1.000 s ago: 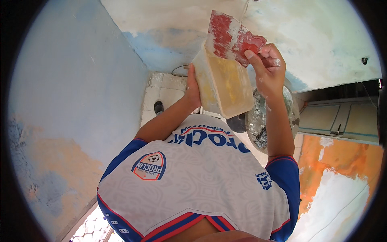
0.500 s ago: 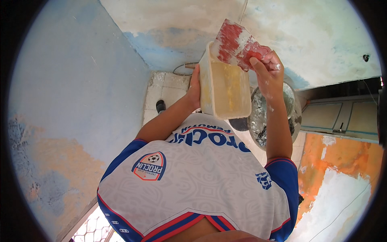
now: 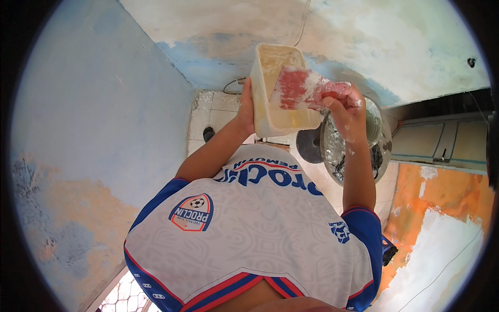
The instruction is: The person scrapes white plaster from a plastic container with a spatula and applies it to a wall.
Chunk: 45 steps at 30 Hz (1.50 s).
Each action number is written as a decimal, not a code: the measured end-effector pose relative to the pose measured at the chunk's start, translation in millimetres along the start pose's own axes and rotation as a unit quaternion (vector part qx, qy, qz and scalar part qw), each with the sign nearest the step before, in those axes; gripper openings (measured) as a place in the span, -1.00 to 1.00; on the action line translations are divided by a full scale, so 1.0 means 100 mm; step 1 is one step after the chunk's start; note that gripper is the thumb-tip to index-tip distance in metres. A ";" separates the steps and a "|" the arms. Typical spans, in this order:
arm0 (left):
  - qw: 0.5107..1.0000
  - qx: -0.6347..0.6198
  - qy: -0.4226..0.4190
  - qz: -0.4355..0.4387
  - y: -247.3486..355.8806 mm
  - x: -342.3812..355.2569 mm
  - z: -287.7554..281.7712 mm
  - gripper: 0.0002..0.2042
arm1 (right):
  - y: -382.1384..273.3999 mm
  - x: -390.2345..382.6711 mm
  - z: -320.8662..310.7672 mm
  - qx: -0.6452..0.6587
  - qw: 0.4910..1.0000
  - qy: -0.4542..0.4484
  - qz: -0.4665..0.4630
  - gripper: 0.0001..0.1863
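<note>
Over the last second I had tipped the cream plastic tub [image 3: 280, 91] so its open mouth faced me, and my scraper [image 3: 297, 89], which had stood above its rim, had come down into it; I judged I was loading filler onto the blade; my left hand [image 3: 245, 106] was closed round the tub's left wall, holding it up in front of the patchy blue and white wall [image 3: 104, 104]; my right hand [image 3: 347, 106] gripped the scraper's red handle at the tub's right edge, blade pointing left inside the tub, touching its contents.
</note>
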<state>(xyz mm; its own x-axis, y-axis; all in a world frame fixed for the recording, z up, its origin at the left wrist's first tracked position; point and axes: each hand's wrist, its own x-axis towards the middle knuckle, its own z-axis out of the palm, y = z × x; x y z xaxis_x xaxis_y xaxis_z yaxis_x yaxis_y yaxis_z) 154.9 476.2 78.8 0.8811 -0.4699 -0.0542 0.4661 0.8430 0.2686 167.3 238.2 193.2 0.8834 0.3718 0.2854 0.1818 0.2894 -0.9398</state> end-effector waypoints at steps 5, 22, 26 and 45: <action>1.000 0.010 0.006 -0.007 -0.03 0.03 -0.08 -0.10 | -0.09 -0.20 -0.02 -0.008 1.000 0.009 0.018 -0.76; 0.995 0.070 0.006 0.074 -0.16 -0.04 -0.13 -0.06 | -0.23 -0.37 0.45 -0.265 0.950 0.134 -0.094 -0.89; 0.990 0.102 0.052 0.088 -0.17 -0.01 -0.06 -0.04 | -0.28 -0.41 0.59 -0.370 0.910 0.160 -0.092 -0.87; 0.997 0.034 0.024 -0.068 0.41 0.22 -0.30 -0.15 | 0.02 0.29 0.64 -0.457 0.855 0.084 -0.228 -0.79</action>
<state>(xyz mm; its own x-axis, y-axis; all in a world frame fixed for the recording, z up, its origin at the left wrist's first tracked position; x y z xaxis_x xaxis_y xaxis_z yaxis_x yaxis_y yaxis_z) 195.6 508.5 59.7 0.8135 -0.5645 -0.1403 0.5768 0.7520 0.3191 165.6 305.7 212.0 0.6654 0.2502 0.7033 0.7188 -0.4688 -0.5133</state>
